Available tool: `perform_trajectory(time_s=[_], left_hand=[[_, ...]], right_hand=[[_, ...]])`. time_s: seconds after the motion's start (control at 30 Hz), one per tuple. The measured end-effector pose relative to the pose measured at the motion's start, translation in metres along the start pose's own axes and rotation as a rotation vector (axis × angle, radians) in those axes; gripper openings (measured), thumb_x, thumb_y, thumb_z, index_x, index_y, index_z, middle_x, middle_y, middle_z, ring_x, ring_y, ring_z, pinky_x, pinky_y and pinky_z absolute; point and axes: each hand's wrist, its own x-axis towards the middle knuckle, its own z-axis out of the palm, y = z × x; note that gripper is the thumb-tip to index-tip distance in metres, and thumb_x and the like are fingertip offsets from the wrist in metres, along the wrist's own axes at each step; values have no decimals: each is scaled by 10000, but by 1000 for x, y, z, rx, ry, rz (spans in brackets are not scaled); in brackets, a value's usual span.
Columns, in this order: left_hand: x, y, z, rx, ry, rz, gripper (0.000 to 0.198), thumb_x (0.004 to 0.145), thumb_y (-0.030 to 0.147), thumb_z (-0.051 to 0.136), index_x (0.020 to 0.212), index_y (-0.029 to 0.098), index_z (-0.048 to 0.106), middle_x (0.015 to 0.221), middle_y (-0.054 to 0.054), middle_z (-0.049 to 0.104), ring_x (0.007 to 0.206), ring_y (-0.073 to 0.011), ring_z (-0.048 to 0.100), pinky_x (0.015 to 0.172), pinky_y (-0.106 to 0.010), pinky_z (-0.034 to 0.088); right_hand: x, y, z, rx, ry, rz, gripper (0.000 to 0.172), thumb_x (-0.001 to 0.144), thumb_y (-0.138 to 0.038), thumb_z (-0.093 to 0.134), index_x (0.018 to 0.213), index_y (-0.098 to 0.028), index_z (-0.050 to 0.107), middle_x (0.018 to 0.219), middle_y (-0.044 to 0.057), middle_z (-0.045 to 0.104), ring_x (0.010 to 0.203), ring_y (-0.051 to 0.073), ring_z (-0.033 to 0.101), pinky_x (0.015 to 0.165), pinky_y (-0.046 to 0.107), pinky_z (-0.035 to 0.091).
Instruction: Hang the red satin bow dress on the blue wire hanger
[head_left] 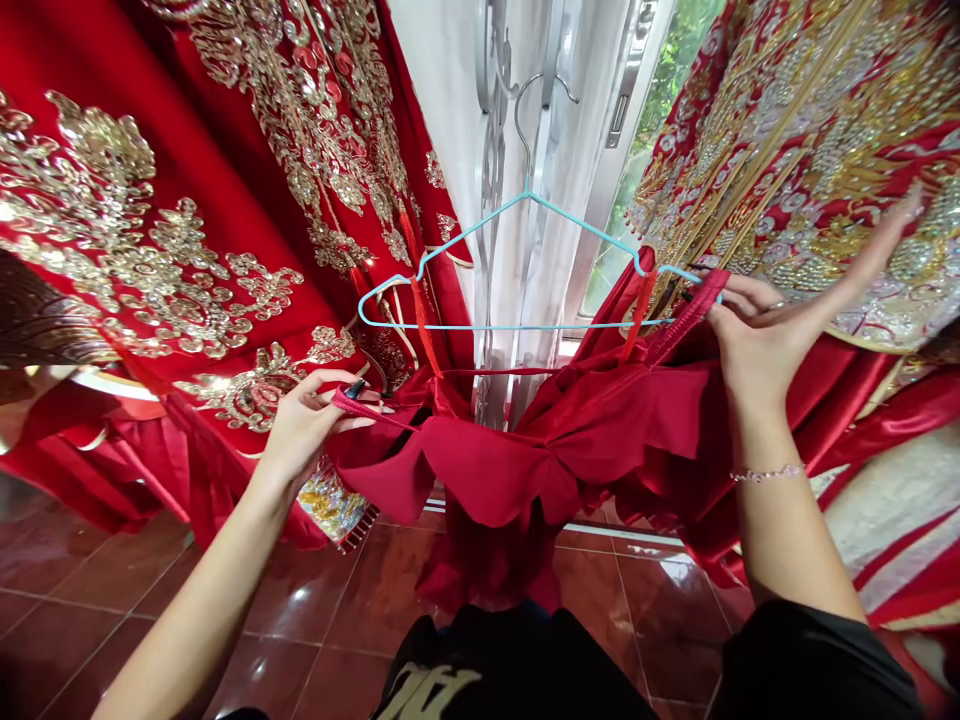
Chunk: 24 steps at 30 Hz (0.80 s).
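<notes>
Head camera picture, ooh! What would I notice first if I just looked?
First you'd see the big red robe with gold sewing on the left and another gold-sewn robe on the right. Between them, a blue hanger sits before a white curtain, with a plain red dress below it. The left hand pinches one strap, and the right hand holds the other strap near the hanger's end.

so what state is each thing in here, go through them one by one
left hand: pinching a strap
right hand: gripping the other strap
red dress: held up by both straps, in front of the hanger
blue hanger: hooked on a metal window fitting
white curtain: hanging, gathered
embroidered gowns: hanging on both sides
</notes>
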Motion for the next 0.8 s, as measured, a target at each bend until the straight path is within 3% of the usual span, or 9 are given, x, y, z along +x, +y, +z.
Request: perform_trajectory(time_s=[0.17, 0.33, 0.37, 0.43, 0.5, 0.57, 0.67, 0.73, 0.8], left_hand=[[-3, 0, 2, -59, 54, -4, 401, 616, 191, 855, 898, 228, 573, 595, 85, 702, 600, -169, 734, 543, -222, 573], [-7, -4, 1, 34, 92, 72, 307, 657, 232, 824, 699, 203, 520, 442, 122, 582, 319, -63, 468, 366, -167, 402], [-8, -5, 1, 47, 100, 90, 301, 657, 243, 822, 685, 203, 524, 452, 114, 595, 334, -72, 483, 367, -174, 400], [-9, -7, 3, 55, 127, 110, 292, 653, 265, 821, 684, 214, 535, 494, 94, 636, 446, -130, 609, 413, -209, 453], [-11, -8, 4, 44, 137, 111, 279, 664, 271, 814, 704, 224, 541, 583, 73, 691, 636, -193, 718, 490, -254, 523], [-11, -8, 6, 12, 146, 135, 260, 681, 256, 809, 751, 228, 560, 699, 62, 733, 779, -213, 747, 559, -277, 562], [2, -2, 6, -34, 185, 258, 319, 691, 239, 824, 894, 239, 577, 908, 66, 744, 862, -179, 743, 640, -274, 587], [22, 4, 5, -24, 220, 391, 407, 709, 273, 824, 999, 256, 539, 1115, 61, 701, 902, -144, 732, 687, -258, 593], [48, 11, 5, 114, 167, 504, 451, 792, 368, 756, 1125, 291, 462, 1288, 37, 608, 971, -126, 713, 717, -243, 593]], right_hand=[[22, -11, 8, 107, -246, 9, 1152, 630, -132, 846, 1592, -311, 239, 1700, 61, -130, 1092, 138, 662, 993, 301, 574], [41, -12, 13, 139, -440, 40, 1174, 612, -113, 841, 1581, -334, 217, 1704, 47, -107, 1007, 91, 672, 917, 295, 589], [42, -9, 12, 133, -494, 59, 1147, 621, -123, 828, 1576, -328, 227, 1709, 60, -10, 948, 74, 672, 863, 281, 590], [41, -3, 10, 102, -579, 110, 1027, 668, -150, 776, 1553, -298, 277, 1594, 71, 373, 803, 51, 638, 716, 244, 559], [34, 2, 11, 20, -544, 125, 816, 734, -160, 700, 1486, -249, 396, 1141, 11, 675, 667, 54, 556, 604, 207, 471], [25, 4, 16, -127, -418, 78, 586, 786, -160, 640, 1360, -209, 531, 767, -46, 601, 597, 68, 477, 584, 206, 404], [13, 9, 27, -419, -275, -7, 337, 826, -222, 640, 1160, -174, 650, 652, -49, 488, 591, 88, 447, 631, 237, 384], [9, 15, 33, -563, -248, -29, 229, 842, -284, 640, 1027, -157, 689, 661, -24, 521, 605, 99, 462, 652, 251, 374], [7, 23, 38, -601, -244, -33, 181, 850, -304, 610, 870, -144, 693, 658, 1, 555, 615, 107, 480, 653, 250, 362]])
